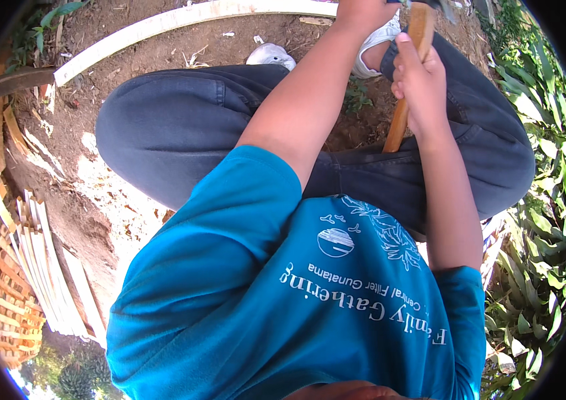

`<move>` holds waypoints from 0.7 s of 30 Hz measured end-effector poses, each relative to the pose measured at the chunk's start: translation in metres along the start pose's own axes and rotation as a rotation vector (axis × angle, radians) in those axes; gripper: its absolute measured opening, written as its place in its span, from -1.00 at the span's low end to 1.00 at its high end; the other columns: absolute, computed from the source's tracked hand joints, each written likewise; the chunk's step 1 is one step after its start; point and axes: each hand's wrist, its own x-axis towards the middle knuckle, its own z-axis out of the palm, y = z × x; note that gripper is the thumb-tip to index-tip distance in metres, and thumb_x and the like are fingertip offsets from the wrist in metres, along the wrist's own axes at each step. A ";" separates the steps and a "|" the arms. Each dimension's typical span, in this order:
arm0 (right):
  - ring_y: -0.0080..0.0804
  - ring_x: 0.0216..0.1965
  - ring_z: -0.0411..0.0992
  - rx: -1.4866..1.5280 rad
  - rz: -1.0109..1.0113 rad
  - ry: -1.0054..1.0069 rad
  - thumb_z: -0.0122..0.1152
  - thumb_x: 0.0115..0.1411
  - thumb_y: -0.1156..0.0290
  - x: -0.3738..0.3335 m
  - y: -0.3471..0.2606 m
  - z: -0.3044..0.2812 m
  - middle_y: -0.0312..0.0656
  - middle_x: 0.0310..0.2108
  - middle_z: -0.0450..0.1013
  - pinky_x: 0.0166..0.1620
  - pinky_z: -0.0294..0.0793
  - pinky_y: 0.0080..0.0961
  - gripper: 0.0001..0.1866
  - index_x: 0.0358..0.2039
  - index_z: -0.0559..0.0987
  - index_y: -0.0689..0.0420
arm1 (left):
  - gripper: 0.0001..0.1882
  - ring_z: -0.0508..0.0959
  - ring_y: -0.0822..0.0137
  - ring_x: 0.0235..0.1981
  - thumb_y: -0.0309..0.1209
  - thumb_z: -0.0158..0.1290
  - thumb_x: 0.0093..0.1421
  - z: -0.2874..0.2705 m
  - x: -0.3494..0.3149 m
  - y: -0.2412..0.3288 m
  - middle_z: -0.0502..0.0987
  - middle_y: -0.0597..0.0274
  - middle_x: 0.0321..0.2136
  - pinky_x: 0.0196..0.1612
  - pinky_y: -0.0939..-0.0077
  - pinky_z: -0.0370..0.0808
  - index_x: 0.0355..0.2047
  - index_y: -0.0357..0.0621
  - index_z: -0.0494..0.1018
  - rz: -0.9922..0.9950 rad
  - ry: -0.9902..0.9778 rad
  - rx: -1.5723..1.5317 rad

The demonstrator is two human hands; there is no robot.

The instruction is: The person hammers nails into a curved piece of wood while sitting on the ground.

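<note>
My right hand [420,83] is closed round a wooden handle or stick [396,127], its thumb lying up along the wood. The wood slants from my lap up towards the top edge of the view. Beside its upper end a dark grey-blue thing shows, cut off and too blurred to name. My left hand [367,12] reaches to the top edge, close to the upper end of the wood. Its fingers are mostly outside the picture, so what they hold is hidden. I sit with bent legs in dark trousers [163,127] on the ground.
A long pale curved strip [196,15] lies on the brown soil [163,47] beyond my legs. Two white shoes [271,56] show near it. On the left are split strips [50,273] and a woven basket [10,303]. Green leafy plants [543,153] line the right.
</note>
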 end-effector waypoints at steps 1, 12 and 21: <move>-0.74 -0.65 0.19 0.029 -0.033 0.017 0.20 0.42 0.17 0.001 0.002 0.000 -0.44 -0.57 0.24 -0.60 0.18 -0.66 -0.71 -0.32 0.36 0.04 | -0.77 0.63 -0.20 -0.19 -0.47 0.17 0.11 -0.002 -0.002 -0.003 0.63 -0.19 -0.31 -0.17 0.01 0.54 -0.19 -0.10 0.61 -0.004 0.007 0.011; -0.70 -0.63 0.16 0.252 -0.126 0.136 0.20 0.42 0.19 -0.009 -0.024 -0.002 -0.41 -0.55 0.25 -0.56 0.20 -0.62 -0.73 -0.19 0.42 0.12 | -0.84 0.62 -0.21 -0.21 -0.45 0.17 0.12 -0.003 -0.006 0.025 0.61 -0.19 -0.34 -0.18 0.00 0.53 -0.26 -0.13 0.58 0.027 -0.110 -0.074; -0.65 -0.59 0.20 0.238 -0.138 0.149 0.18 0.43 0.16 -0.017 -0.036 -0.036 -0.37 -0.53 0.26 -0.51 0.25 -0.58 -0.68 -0.09 0.43 0.18 | -0.85 0.59 -0.23 -0.24 -0.47 0.17 0.13 0.016 -0.002 0.023 0.59 -0.20 -0.36 -0.17 -0.01 0.51 -0.27 -0.16 0.56 0.092 -0.045 -0.060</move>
